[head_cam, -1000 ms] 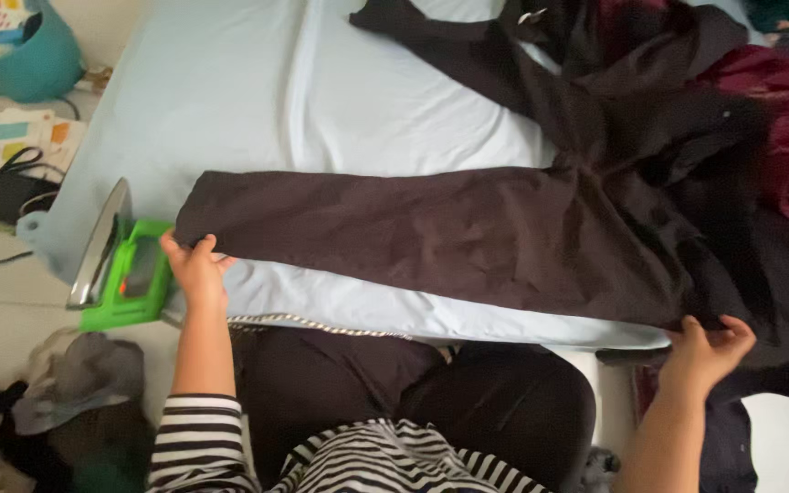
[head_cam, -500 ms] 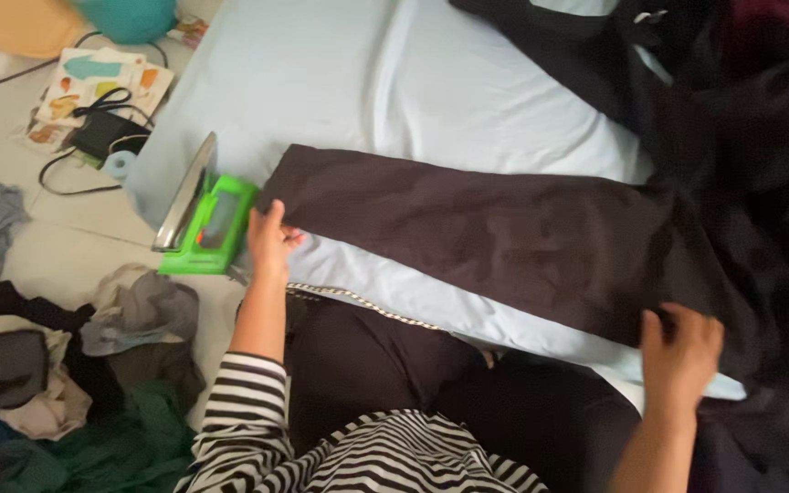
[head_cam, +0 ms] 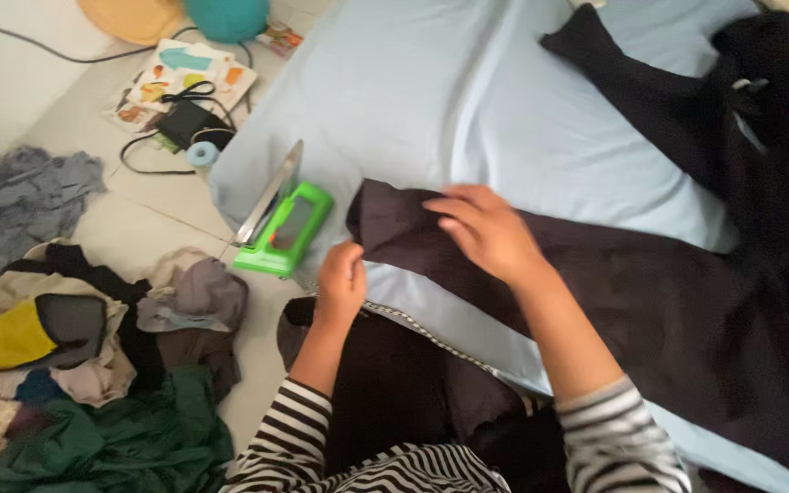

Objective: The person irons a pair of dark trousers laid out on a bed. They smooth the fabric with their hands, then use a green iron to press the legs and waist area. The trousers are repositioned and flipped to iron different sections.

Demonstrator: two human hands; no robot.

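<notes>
Now the right hand (head_cam: 486, 233) is lying flat, fingers spread, on the dark trouser leg (head_cam: 614, 301); the left hand (head_cam: 341, 281) is pinching its hem at 9 o'clock.

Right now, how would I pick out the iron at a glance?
Find the pale blue sheet and follow its left edge to the corner. The iron stands there on end, just left of the left hand. Its bright green body and shiny soleplate stand out.

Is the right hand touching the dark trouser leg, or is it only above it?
Touching. In the head view the right hand lies flat on the dark trouser leg near its hem, with no gap visible under the fingers.
</notes>
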